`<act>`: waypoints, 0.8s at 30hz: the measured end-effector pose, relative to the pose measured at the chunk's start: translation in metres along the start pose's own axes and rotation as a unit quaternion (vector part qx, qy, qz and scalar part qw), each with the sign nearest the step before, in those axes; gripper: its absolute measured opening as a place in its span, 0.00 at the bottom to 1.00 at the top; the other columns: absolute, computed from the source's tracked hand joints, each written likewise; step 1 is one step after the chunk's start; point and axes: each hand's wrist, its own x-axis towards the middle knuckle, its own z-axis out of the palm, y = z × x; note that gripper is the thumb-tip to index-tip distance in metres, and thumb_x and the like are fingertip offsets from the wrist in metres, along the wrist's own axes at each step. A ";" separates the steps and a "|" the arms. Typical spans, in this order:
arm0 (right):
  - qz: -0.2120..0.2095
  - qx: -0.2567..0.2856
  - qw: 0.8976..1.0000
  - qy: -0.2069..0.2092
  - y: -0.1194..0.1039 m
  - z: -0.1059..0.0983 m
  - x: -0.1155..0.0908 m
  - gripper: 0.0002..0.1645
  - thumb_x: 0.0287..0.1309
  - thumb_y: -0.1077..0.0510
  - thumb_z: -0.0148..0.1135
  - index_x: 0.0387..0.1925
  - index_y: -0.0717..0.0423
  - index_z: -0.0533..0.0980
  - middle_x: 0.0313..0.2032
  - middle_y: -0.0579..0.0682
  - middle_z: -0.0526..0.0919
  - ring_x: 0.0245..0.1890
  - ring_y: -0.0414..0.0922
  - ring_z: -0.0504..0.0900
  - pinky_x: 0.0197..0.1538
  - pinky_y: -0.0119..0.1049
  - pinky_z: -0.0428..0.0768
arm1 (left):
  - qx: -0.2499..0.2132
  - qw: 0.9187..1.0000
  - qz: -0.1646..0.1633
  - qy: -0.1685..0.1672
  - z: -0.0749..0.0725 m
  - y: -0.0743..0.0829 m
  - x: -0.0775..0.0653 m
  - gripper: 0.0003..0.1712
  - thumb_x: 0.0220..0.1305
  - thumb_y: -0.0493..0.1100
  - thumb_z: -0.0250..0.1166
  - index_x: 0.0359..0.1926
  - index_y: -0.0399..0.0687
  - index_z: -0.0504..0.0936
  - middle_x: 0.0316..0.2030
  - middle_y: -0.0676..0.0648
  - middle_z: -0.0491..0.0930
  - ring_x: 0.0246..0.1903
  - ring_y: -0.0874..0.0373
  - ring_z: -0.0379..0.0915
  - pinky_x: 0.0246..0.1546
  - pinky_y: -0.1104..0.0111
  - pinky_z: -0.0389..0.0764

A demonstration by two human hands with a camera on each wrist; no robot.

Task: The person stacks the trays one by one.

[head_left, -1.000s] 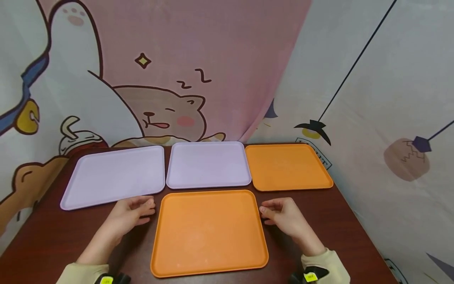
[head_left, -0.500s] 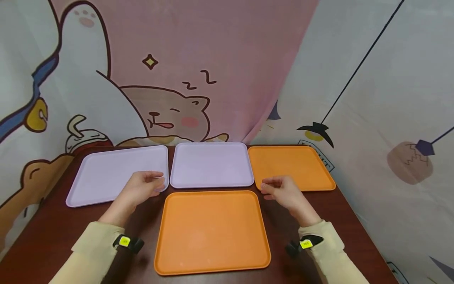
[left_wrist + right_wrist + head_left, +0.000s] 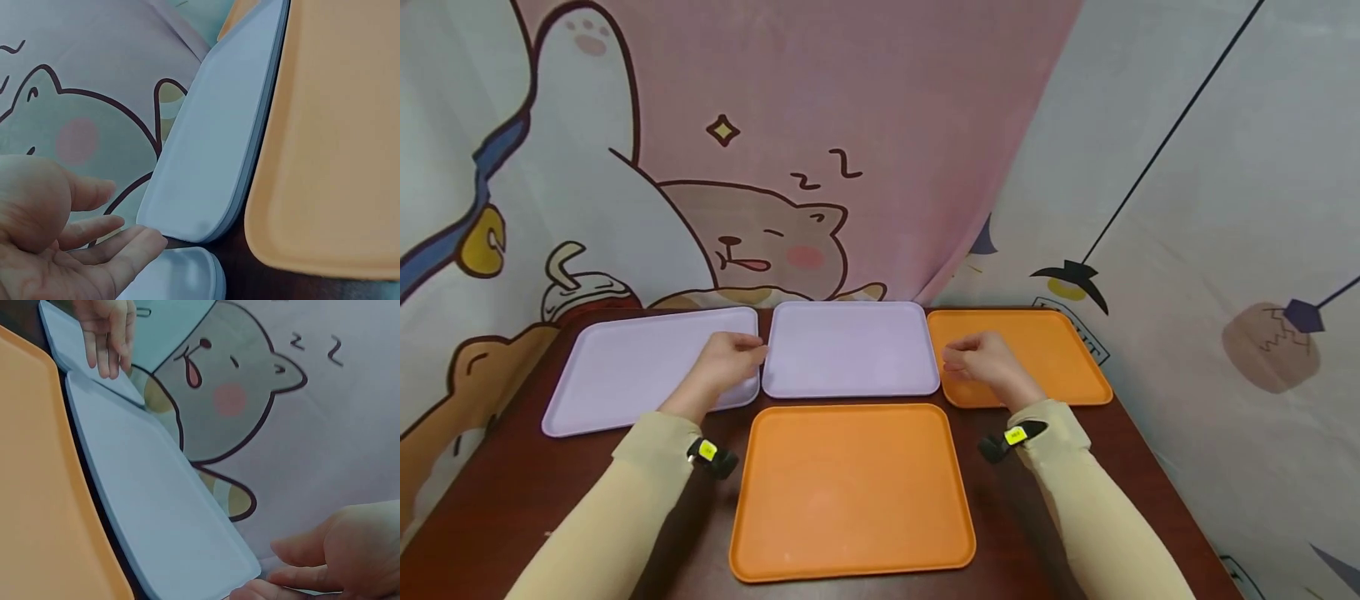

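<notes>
A pale lavender tray (image 3: 852,350) lies in the middle of the back row in the head view. My left hand (image 3: 724,364) is close beside its left edge, over the right part of another lavender tray (image 3: 640,367). In the left wrist view, loosely extended fingers (image 3: 134,250) reach to the middle tray's near corner. On the other side, my right hand (image 3: 988,365) hovers over an orange tray (image 3: 1052,354), fingertips toward the middle tray's right edge. The right wrist view shows those fingertips right at its corner. Thumb and fingers stand apart on both hands.
A larger orange tray (image 3: 852,492) lies in front, between the two forearms. All the trays rest on a dark reddish-brown table (image 3: 482,517). Behind it hangs a cloth backdrop (image 3: 925,125) printed with cartoon animals, right at the table's back edge.
Both hands have moved forward, from beside the front orange tray to the two sides of the middle lavender tray. The trays have stayed in place; the head view has shifted slightly.
</notes>
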 end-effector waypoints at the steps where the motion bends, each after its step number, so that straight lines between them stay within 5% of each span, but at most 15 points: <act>1: 0.005 0.002 1.000 -0.001 0.000 0.001 0.005 0.26 0.76 0.61 0.62 0.64 0.78 0.73 0.58 0.73 0.80 0.56 0.65 0.84 0.60 0.53 0.82 | 0.005 1.000 -0.003 -0.001 0.001 0.000 0.003 0.28 0.79 0.42 0.59 0.68 0.23 0.73 0.62 0.25 0.76 0.55 0.35 0.81 0.55 0.56 0.84; 13: 0.030 0.031 0.999 -0.004 0.010 0.008 0.042 0.27 0.76 0.62 0.60 0.65 0.80 0.71 0.59 0.75 0.78 0.58 0.68 0.82 0.65 0.59 0.77 | 0.002 0.999 -0.036 -0.017 0.007 0.004 0.021 0.32 0.80 0.45 0.58 0.71 0.22 0.69 0.67 0.24 0.71 0.60 0.32 0.78 0.65 0.48 0.77; 24: 0.020 0.045 0.999 0.008 0.013 0.013 0.054 0.24 0.74 0.65 0.59 0.61 0.83 0.72 0.51 0.74 0.82 0.48 0.62 0.86 0.62 0.57 0.81 | -0.016 0.997 -0.067 -0.045 0.006 0.010 0.027 0.35 0.81 0.46 0.56 0.74 0.21 0.63 0.71 0.25 0.65 0.66 0.31 0.70 0.70 0.47 0.71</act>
